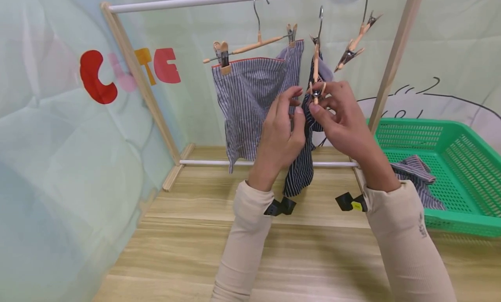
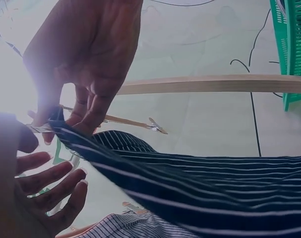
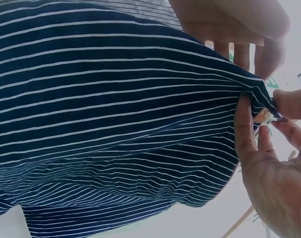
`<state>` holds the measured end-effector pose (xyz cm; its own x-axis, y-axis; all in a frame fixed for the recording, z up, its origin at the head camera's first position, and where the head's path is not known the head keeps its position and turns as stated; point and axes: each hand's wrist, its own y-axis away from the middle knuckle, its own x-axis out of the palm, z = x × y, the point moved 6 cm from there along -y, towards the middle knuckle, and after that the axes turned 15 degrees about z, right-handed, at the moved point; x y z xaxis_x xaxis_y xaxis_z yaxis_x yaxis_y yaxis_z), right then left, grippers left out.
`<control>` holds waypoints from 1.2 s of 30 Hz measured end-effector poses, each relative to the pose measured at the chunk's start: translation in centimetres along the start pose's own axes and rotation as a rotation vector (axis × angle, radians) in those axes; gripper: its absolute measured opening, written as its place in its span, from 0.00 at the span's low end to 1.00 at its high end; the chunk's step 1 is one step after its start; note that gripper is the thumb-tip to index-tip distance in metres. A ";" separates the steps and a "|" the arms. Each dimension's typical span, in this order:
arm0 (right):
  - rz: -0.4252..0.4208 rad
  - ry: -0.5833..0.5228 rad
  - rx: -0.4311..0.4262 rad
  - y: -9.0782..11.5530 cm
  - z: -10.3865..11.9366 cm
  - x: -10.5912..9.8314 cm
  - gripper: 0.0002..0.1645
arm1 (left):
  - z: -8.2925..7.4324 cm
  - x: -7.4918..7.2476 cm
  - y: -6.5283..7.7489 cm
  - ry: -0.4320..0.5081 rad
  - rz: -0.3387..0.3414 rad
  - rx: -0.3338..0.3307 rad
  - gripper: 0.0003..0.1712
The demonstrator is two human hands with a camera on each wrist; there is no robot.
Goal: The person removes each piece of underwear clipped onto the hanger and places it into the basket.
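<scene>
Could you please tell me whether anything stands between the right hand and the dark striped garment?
Nothing visible does: in the right wrist view, the right hand touches the dark striped garment near its gathered corner. The left hand is close, but off to the side.

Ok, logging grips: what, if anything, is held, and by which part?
The right hand pinches the dark striped garment by its upper corner, at the clip; the left hand holds nothing.
</scene>
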<state>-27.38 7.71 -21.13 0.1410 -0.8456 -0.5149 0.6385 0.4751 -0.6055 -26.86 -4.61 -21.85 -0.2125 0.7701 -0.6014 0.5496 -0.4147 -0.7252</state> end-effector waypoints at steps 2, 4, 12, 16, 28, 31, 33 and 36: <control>0.001 -0.003 -0.001 0.2 -0.1 0.0 0.19 | -0.1 0.0 0.0 -0.002 -0.003 0.004 0.21; 0.004 -0.004 -0.002 0.3 -0.2 0.0 0.19 | -0.1 -0.1 -0.1 0.002 -0.005 0.010 0.21; 0.018 -0.026 -0.033 1.1 -0.5 0.1 0.20 | -0.5 -0.1 -0.4 -0.034 -0.009 0.061 0.21; 0.030 -0.051 -0.032 1.6 -0.9 0.2 0.20 | -0.7 0.1 -0.4 -0.066 0.004 0.090 0.21; 0.072 -0.025 -0.057 3.1 -1.4 -0.1 0.19 | -0.6 0.6 -0.3 -0.105 0.038 0.084 0.20; 0.091 -0.038 -0.081 3.4 -1.3 -0.2 0.19 | -0.5 0.8 -0.3 -0.129 0.048 0.091 0.20; 0.104 -0.035 -0.092 3.6 -1.3 -0.2 0.18 | -0.5 1.0 -0.3 -0.151 0.052 0.100 0.20; 0.120 -0.030 -0.100 4.0 -1.3 -0.3 0.17 | -0.4 1.2 -0.2 -0.189 0.054 0.104 0.20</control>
<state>-25.85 10.13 -24.18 0.2348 -0.7876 -0.5697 0.5378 0.5935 -0.5988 -26.90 -3.42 -22.23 -0.3380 0.6449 -0.6855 0.4802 -0.5082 -0.7149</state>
